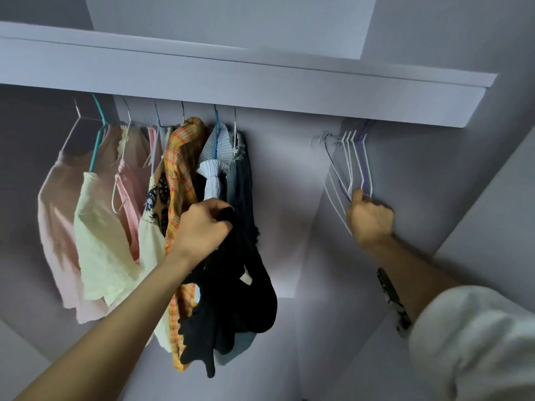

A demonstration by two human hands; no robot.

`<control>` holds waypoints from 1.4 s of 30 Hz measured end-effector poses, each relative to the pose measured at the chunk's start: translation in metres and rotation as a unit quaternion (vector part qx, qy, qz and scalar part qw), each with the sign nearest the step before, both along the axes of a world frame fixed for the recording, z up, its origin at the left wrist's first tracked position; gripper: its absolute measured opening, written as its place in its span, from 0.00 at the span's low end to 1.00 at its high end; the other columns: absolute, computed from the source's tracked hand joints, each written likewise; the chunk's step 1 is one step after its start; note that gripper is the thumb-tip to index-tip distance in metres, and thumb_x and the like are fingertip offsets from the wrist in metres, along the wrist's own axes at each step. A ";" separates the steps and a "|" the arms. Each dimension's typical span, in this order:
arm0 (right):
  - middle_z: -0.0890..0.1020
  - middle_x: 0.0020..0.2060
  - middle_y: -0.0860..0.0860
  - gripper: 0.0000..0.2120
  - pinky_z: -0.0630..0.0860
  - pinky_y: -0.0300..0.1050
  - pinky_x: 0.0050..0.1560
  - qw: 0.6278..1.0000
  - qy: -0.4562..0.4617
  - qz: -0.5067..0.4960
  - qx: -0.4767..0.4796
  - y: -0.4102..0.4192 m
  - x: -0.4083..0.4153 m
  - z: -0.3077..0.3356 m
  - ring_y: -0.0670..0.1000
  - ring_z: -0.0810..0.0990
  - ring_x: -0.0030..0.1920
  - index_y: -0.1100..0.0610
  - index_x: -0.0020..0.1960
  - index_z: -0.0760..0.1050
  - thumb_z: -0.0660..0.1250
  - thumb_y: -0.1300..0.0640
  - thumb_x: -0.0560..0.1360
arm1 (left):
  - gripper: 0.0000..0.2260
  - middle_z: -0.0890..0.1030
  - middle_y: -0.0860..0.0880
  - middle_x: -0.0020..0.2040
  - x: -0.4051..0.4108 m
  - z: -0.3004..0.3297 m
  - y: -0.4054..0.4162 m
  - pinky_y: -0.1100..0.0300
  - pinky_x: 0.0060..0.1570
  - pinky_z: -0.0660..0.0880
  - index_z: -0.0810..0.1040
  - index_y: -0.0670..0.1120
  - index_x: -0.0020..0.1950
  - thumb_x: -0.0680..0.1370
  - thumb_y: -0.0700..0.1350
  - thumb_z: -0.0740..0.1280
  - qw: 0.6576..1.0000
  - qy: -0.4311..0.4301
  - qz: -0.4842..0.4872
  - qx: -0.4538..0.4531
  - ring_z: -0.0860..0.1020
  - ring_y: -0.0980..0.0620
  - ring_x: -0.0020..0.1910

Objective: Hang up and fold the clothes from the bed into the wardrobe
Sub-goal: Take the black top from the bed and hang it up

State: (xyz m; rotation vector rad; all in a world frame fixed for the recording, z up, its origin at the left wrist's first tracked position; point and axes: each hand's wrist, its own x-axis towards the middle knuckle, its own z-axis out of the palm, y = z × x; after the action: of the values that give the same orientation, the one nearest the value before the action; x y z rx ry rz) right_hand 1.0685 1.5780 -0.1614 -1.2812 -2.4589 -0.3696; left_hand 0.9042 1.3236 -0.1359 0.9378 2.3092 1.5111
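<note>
Inside, a pale lilac wardrobe (260,91) holds a row of hung tops (121,204). The left hand (202,224) grips a limp black fabric garment (234,299), while the right hand (369,219) curls around bunched empty wire hangers (351,157); tangled hooks could drag several off together.

Your left arm (121,311) is bare from the frame's edge to the left hand (202,227), with no sleeve showing. Your right arm carries a loose, white, rumpled sleeve (474,342) pushed up near the elbow. A dark, patterned tattoo (394,302) runs along the forearm below your right hand (370,218).
</note>
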 end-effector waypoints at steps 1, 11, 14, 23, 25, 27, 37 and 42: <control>0.79 0.52 0.63 0.13 0.73 0.53 0.47 1.000 0.011 0.002 0.003 -0.001 0.000 0.005 0.65 0.79 0.51 0.65 0.60 0.68 0.53 0.63 0.78 | 0.13 0.79 0.55 0.32 0.001 0.001 0.000 0.65 0.23 0.70 0.77 0.53 0.38 0.70 0.34 0.65 1.000 0.000 -0.003 0.001 0.73 0.59 0.21; 0.81 0.51 0.57 0.12 0.76 0.47 0.48 0.998 -0.068 -0.012 0.004 -0.013 -0.009 0.019 0.59 0.81 0.53 0.61 0.57 0.74 0.60 0.60 0.75 | 0.14 0.78 0.55 0.29 0.010 0.003 -0.009 0.67 0.19 0.68 0.77 0.52 0.39 0.70 0.32 0.64 1.000 -0.022 -0.013 0.007 0.71 0.57 0.18; 0.83 0.48 0.57 0.12 0.76 0.46 0.47 0.998 -0.060 -0.021 0.010 -0.013 -0.010 0.020 0.59 0.82 0.50 0.60 0.54 0.77 0.60 0.63 0.74 | 0.14 0.78 0.53 0.29 0.009 0.005 -0.013 0.64 0.21 0.71 0.77 0.53 0.39 0.70 0.33 0.65 1.000 -0.018 -0.003 0.003 0.73 0.56 0.20; 0.81 0.48 0.60 0.14 0.73 0.49 0.47 0.996 0.091 -0.012 -0.005 -0.029 -0.023 0.027 0.64 0.81 0.48 0.60 0.51 0.78 0.55 0.57 0.77 | 0.11 0.81 0.49 0.34 0.006 0.007 -0.020 0.58 0.29 0.77 0.77 0.53 0.40 0.71 0.35 0.65 0.999 0.018 -0.010 -0.036 0.75 0.52 0.23; 0.82 0.48 0.60 0.13 0.73 0.48 0.48 0.996 0.080 -0.031 -0.023 -0.031 -0.028 0.031 0.63 0.80 0.50 0.61 0.51 0.77 0.55 0.59 0.76 | 0.12 0.82 0.48 0.36 0.005 0.010 -0.022 0.54 0.33 0.78 0.77 0.54 0.40 0.71 0.35 0.65 0.999 0.023 -0.012 -0.040 0.76 0.51 0.25; 0.82 0.48 0.60 0.12 0.73 0.47 0.48 0.996 0.061 -0.052 -0.033 -0.032 -0.030 0.034 0.62 0.80 0.51 0.62 0.52 0.76 0.56 0.60 0.75 | 0.13 0.82 0.48 0.36 0.004 0.010 -0.024 0.54 0.33 0.78 0.76 0.55 0.39 0.71 0.36 0.65 0.998 0.029 -0.013 -0.046 0.75 0.52 0.23; 0.82 0.45 0.63 0.12 0.73 0.50 0.46 0.986 0.160 -0.043 0.019 -0.030 -0.020 0.045 0.65 0.80 0.47 0.64 0.51 0.74 0.53 0.62 0.77 | 0.12 0.81 0.47 0.34 0.006 0.009 -0.035 0.67 0.21 0.71 0.76 0.53 0.40 0.72 0.35 0.64 0.999 0.016 -0.022 -0.037 0.72 0.57 0.18; 0.81 0.46 0.64 0.13 0.74 0.54 0.46 0.975 0.223 0.001 0.004 -0.043 -0.023 0.040 0.66 0.80 0.47 0.66 0.51 0.75 0.54 0.63 0.78 | 0.13 0.80 0.49 0.33 0.009 0.007 -0.036 0.65 0.23 0.72 0.76 0.54 0.38 0.71 0.34 0.65 0.999 0.008 -0.021 -0.029 0.73 0.57 0.19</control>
State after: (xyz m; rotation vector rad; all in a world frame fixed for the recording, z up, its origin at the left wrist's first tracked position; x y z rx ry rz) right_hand 1.0454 1.5348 -0.1219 -1.2042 -2.0759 -0.0765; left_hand 0.9135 1.2878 -0.1293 0.9793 2.3155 1.4186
